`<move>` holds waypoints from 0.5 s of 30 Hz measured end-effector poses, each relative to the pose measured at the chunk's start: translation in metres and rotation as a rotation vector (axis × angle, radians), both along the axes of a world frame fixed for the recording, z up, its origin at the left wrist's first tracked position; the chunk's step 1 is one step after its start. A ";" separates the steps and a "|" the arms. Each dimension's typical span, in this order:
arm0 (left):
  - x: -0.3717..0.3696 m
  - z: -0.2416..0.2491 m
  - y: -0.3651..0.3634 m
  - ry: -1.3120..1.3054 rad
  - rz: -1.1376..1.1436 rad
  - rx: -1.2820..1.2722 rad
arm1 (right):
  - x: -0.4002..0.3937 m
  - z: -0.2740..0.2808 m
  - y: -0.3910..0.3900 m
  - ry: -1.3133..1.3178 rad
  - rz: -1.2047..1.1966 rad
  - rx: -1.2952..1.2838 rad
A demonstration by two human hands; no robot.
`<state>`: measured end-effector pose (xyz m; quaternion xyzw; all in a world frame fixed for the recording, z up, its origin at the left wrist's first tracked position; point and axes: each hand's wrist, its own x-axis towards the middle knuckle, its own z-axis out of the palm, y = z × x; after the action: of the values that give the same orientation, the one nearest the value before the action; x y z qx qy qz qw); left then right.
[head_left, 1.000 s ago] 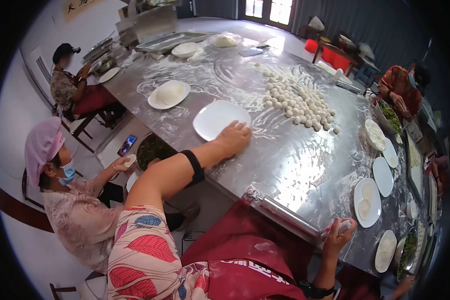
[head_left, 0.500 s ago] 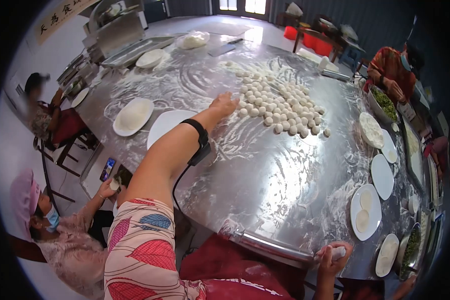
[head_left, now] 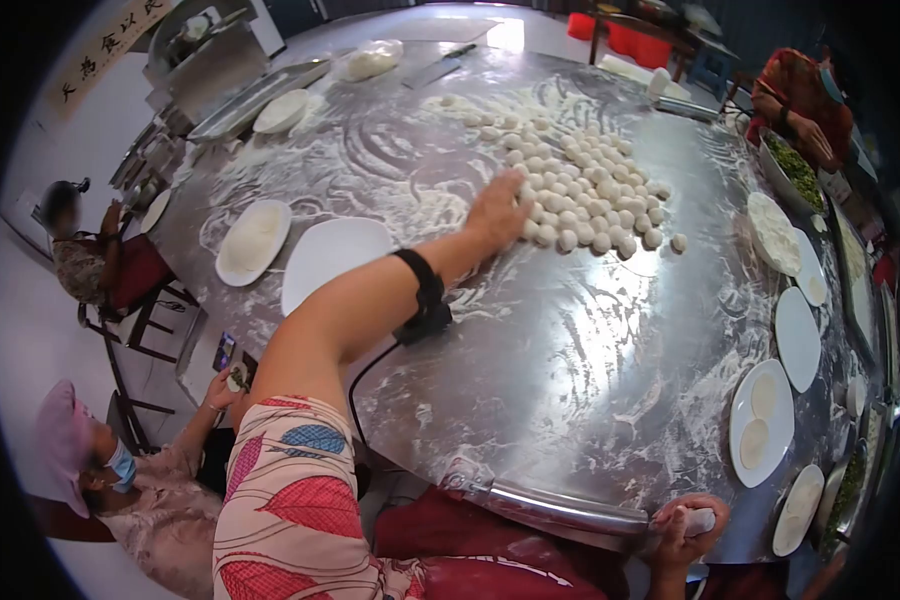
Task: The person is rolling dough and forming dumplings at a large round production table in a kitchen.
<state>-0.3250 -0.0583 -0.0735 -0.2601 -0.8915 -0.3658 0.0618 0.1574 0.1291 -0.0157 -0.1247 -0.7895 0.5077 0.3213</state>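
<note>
My left hand [head_left: 500,212] reaches across the floured metal table and touches the left edge of a cluster of small dough balls [head_left: 588,205]. Its fingers look stretched out against them, though the fingertips are partly hidden. A black band with a small device [head_left: 425,300] sits on that forearm. At the near edge of the table, my right hand [head_left: 685,530] is wrapped round the right handle of a large metal rolling pin [head_left: 560,508], which lies along the edge. To the left of my forearm stands a white plate [head_left: 340,245].
A plate with white dough [head_left: 250,243] stands at the left. Along the right are plates with round wrappers [head_left: 760,425], a bare plate [head_left: 798,340], a flour bowl [head_left: 773,235] and green filling [head_left: 792,170]. A cleaver [head_left: 438,68] lies at the back. Co-workers sit left and right.
My left hand has moved right and a little nearer, up against the dough balls. My right hand stays on the rolling pin handle. The whole view has shifted slightly.
</note>
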 end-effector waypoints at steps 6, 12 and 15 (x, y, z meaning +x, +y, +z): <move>0.098 0.033 -0.039 0.046 -0.095 -0.016 | 0.009 -0.001 0.000 -0.010 0.007 -0.054; 0.008 0.038 -0.063 -0.082 0.608 -0.311 | 0.003 0.004 -0.007 0.070 0.006 -0.023; -0.008 0.007 -0.068 0.041 0.500 -0.295 | 0.006 0.003 -0.006 0.068 0.012 -0.017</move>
<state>-0.3334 -0.1264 -0.0669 -0.0456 -0.9701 -0.2002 0.1296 0.1636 0.1232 -0.0129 -0.1056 -0.7745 0.5203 0.3439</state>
